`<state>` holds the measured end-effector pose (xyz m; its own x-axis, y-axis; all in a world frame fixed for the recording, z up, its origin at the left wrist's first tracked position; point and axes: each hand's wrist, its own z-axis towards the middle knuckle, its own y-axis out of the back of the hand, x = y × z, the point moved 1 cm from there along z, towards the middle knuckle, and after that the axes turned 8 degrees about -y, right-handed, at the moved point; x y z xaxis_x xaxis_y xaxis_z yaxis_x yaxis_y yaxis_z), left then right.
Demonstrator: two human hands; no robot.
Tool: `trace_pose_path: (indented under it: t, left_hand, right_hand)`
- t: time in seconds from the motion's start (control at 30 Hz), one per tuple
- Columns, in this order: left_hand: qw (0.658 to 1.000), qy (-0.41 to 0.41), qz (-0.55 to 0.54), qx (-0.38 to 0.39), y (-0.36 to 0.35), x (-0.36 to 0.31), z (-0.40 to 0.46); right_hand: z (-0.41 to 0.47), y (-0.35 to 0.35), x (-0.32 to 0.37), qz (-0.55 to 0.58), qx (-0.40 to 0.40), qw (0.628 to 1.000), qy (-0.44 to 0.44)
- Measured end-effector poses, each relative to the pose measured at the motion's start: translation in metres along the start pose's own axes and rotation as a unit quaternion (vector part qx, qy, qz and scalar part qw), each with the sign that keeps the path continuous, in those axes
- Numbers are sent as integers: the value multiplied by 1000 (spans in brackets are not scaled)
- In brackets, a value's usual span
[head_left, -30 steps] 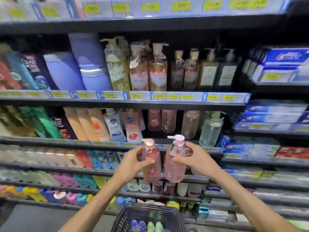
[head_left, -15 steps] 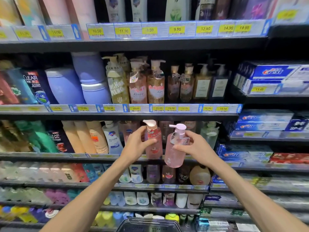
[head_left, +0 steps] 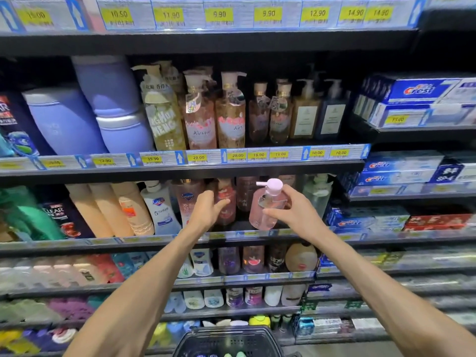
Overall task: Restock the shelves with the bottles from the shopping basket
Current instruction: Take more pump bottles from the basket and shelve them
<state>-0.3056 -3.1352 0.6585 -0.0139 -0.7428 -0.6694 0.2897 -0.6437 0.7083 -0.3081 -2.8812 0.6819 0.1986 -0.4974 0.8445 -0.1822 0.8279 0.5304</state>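
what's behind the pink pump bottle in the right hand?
Behind the pink pump bottle, held by the right hand, the shelf shows a dark gap, with a brownish bottle to its left. The bottle covers whatever stands directly behind it.

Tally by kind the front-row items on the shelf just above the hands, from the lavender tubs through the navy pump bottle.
Lavender tubs: 3
Pump bottles: 5
Gold-capped bottles: 2
Total: 10
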Motion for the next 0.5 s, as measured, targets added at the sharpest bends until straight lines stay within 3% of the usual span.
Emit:
trace_pose_path:
  t: [0.2, 0.5]
  left_hand:
    - [998, 70, -1, -6, -8, -1, 13]
    - [990, 128, -19, 48, -9, -8, 25]
  right_hand:
    - [11, -14, -5, 0, -6, 1000, -1]
    - [36, -34, -2, -45, 14, 998, -46]
